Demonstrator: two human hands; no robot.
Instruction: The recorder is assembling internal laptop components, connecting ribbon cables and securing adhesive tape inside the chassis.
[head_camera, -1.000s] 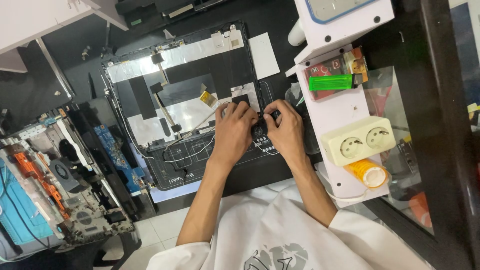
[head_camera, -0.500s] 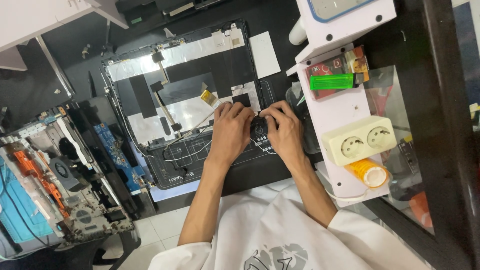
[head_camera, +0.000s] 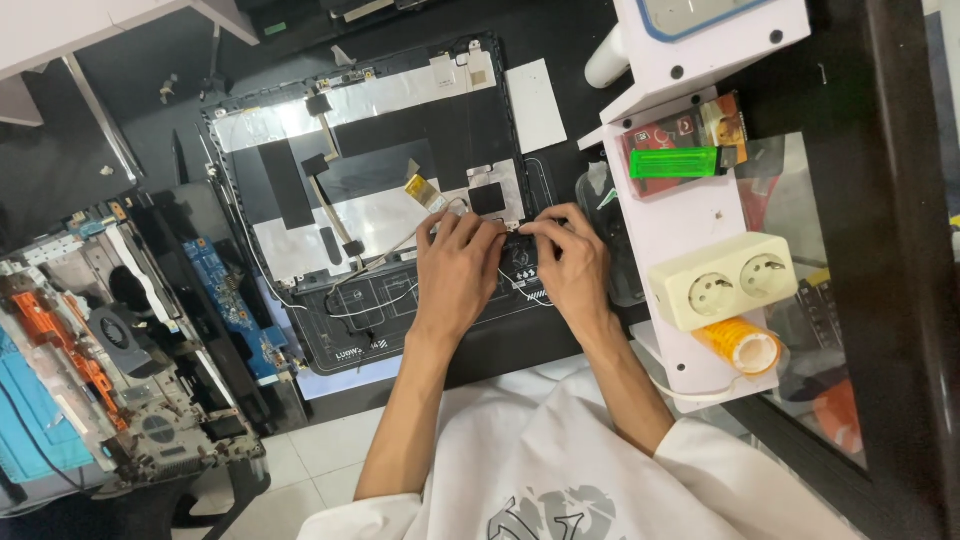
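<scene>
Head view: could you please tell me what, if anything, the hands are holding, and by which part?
Both hands, left hand and right hand, pinch something small between their fingertips at the lower edge of the opened laptop lid. What it is cannot be told.

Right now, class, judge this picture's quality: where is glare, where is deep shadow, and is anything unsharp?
Head view: glare whitens the foil strip on the laptop lid panel; the dark desk loses detail in shadow; the left hand and right hand look sharp; the disassembled boards at the left edge look soft.
</scene>
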